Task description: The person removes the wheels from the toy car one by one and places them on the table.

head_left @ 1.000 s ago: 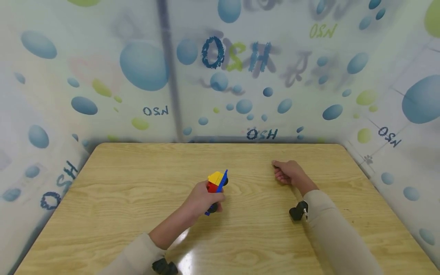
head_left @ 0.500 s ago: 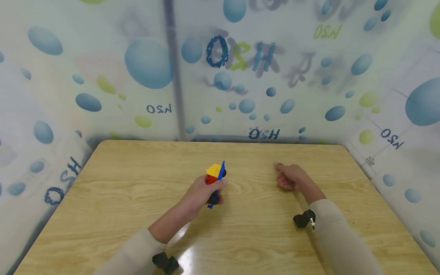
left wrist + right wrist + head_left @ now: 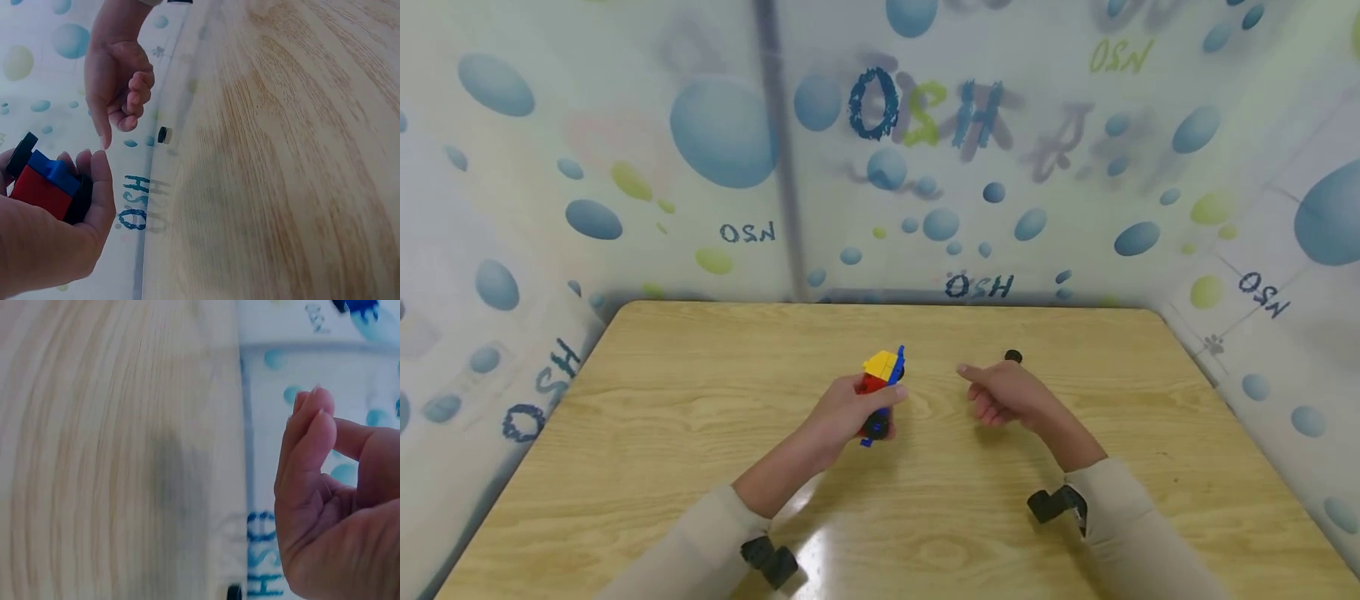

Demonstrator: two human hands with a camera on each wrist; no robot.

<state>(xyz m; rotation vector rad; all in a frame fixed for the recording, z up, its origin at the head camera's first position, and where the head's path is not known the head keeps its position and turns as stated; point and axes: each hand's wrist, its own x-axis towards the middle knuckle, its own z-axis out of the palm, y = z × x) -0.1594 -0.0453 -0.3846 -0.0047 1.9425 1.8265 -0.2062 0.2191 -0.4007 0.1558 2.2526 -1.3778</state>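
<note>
My left hand (image 3: 842,417) grips a small toy car (image 3: 876,385) with a yellow top, red body, blue base and black wheels. Its thumb lies across the side of the car, whose middle is partly hidden by the hand. To the right, my right hand (image 3: 1011,396) hovers over the table with nothing in it. Its index finger points toward the car and the other fingers are loosely curled, as the right wrist view of the hand (image 3: 319,487) also shows. A small round black piece like a toy wheel (image 3: 1013,356) lies on the table just beyond the right hand.
The wooden table (image 3: 700,400) is bounded by patterned fabric walls (image 3: 880,250) at the back and both sides. Black wrist cameras (image 3: 1060,505) are strapped over the beige sleeves (image 3: 1138,517).
My right hand has moved left, away from the black wheel-like piece, which now lies uncovered on the table. My left hand keeps its grip on the car, raised slightly in view.
</note>
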